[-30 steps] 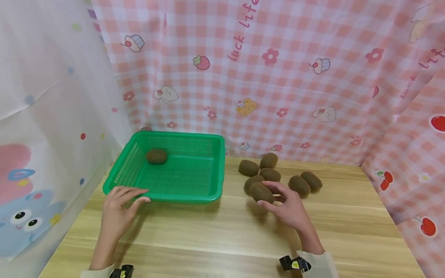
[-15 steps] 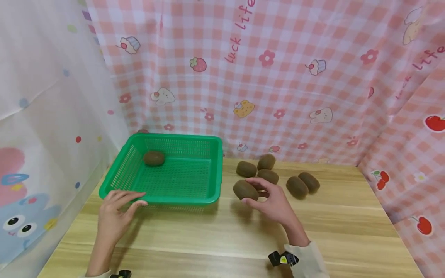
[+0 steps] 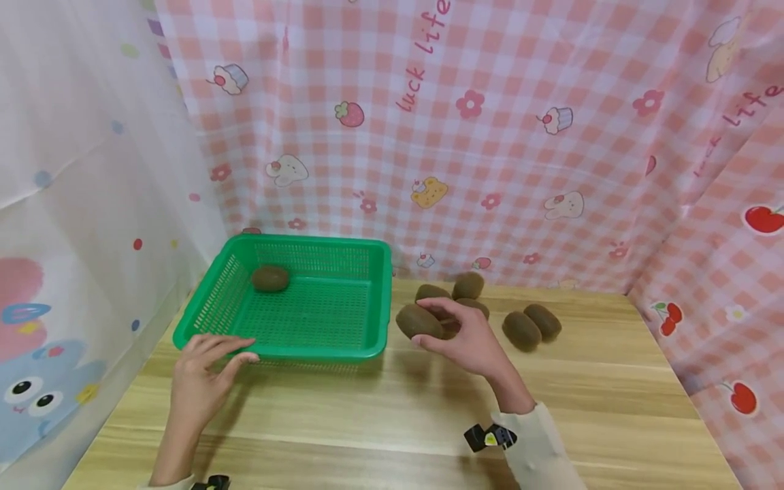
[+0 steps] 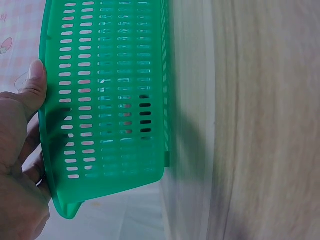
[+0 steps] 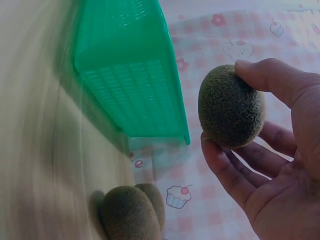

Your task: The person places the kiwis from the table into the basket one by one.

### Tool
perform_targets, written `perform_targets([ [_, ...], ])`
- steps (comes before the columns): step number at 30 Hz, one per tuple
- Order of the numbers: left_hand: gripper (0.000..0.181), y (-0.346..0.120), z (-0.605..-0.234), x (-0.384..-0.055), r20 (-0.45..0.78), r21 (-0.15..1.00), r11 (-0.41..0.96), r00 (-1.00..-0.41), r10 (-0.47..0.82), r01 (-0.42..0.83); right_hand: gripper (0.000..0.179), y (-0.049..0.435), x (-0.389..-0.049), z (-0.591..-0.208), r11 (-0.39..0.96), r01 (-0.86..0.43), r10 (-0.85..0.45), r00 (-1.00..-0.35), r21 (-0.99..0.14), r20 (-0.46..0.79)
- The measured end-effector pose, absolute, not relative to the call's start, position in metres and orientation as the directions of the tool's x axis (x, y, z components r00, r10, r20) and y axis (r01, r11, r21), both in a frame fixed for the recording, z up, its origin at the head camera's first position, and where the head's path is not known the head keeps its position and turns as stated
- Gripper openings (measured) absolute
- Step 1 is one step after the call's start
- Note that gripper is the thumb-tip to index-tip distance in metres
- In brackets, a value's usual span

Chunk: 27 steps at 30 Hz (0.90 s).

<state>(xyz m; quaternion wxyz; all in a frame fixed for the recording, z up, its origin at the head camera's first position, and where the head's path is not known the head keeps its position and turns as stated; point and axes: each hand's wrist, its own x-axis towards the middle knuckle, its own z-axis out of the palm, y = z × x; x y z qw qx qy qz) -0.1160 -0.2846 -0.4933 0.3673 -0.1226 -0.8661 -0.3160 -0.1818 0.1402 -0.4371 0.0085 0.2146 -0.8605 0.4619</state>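
In the head view my right hand (image 3: 473, 340) holds a brown, fuzzy kiwi (image 3: 418, 322) above the table, just right of the green plastic basket (image 3: 288, 354). The right wrist view shows this kiwi (image 5: 231, 106) pinched between thumb and fingertips. My left hand (image 3: 205, 374) grips the basket's near left rim; in the left wrist view its thumb (image 4: 35, 85) lies along the edge and the fingers pass behind the wall. One kiwi (image 3: 270, 279) lies inside the basket, toward its back left.
Behind my right hand several kiwis (image 3: 468, 286) cluster on the wooden table (image 3: 367, 429), partly hidden by the fingers. Farther right, two more kiwis (image 3: 522, 331) lie side by side. A pink checked cloth (image 3: 490, 150) hangs along the back.
My right hand has lifted the kiwi away from the cluster and carried it left toward the basket. The left hand stays on the rim; the view has shifted slightly.
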Motion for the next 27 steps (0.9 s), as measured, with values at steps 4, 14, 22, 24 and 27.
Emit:
perform_targets([
  [4,0.034,-0.286,-0.492,-0.115,0.69,0.468,0.773,-0.724,-0.017,0.428,0.052,0.135,-0.186,-0.43,0.477,-0.375,-0.387,-0.902,-0.795,0.193],
  [14,0.035,-0.284,-0.494,-0.116,0.715,0.455,0.769,-0.699,-0.015,0.449,0.051,0.125,-0.195,-0.418,0.48,-0.426,-0.455,-0.868,-0.766,0.198],
  [22,0.033,-0.284,-0.494,-0.116,0.69,0.473,0.772,-0.723,-0.025,0.425,0.052,0.109,-0.202,-0.402,0.506,-0.457,-0.513,-0.841,-0.732,0.171],
  [24,0.033,-0.284,-0.494,-0.116,0.689,0.475,0.772,-0.724,-0.027,0.423,0.052,0.104,-0.205,-0.398,0.513,-0.467,-0.533,-0.831,-0.72,0.159],
  [27,0.033,-0.284,-0.494,-0.116,0.682,0.481,0.771,-0.73,-0.03,0.417,0.053,0.097,-0.209,-0.393,0.525,-0.486,-0.56,-0.815,-0.698,0.147],
])
